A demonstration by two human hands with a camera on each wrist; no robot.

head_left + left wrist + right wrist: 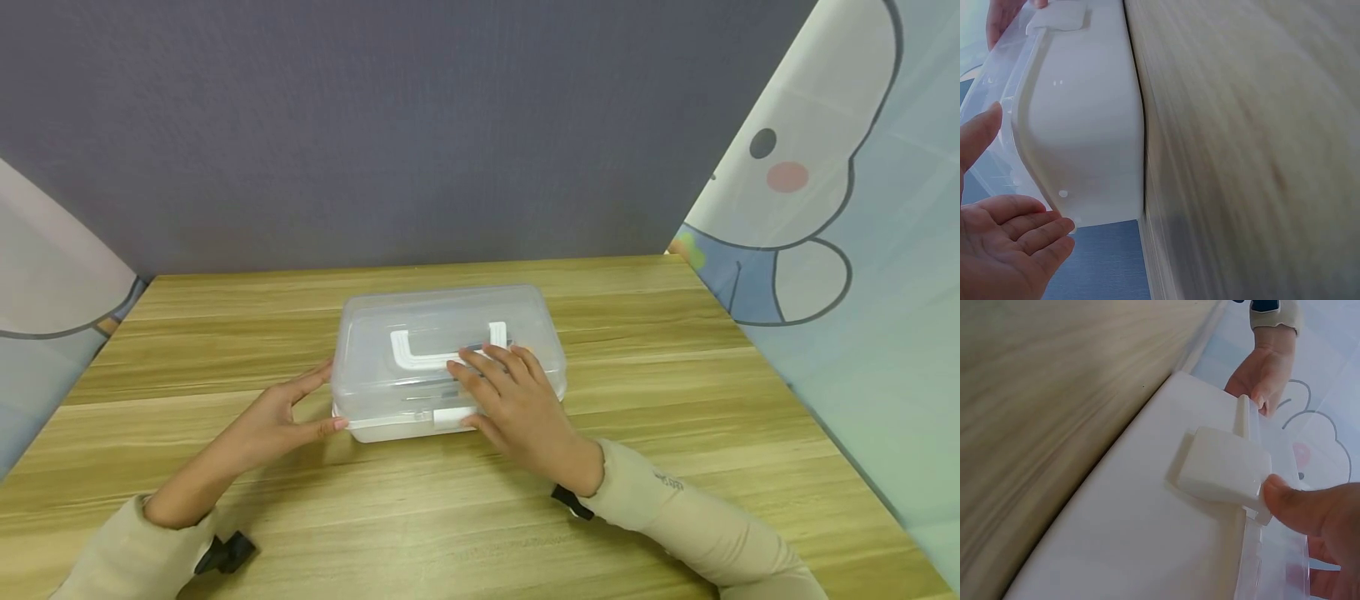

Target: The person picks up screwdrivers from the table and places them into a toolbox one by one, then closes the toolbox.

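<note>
A plastic storage box (450, 362) with a clear lid stands on the table, its white carry handle (420, 361) folded flat on top. Along its front edge is a white latch (1225, 465), lying against the box wall. My right hand (525, 417) rests with fingers spread over the lid by the handle, while its thumb touches the latch's upper edge. At the box's left end is my left hand (273, 425), thumb by the front corner and fingers along the side, fingertips right at the rim in the left wrist view. Some dark contents show faintly through the lid.
The wooden table (420, 517) ends at a dark grey-blue panel (405, 133) behind the box. Cartoon-printed curtains (840, 275) hang on both sides. Black straps (225, 552) sit at both wrists.
</note>
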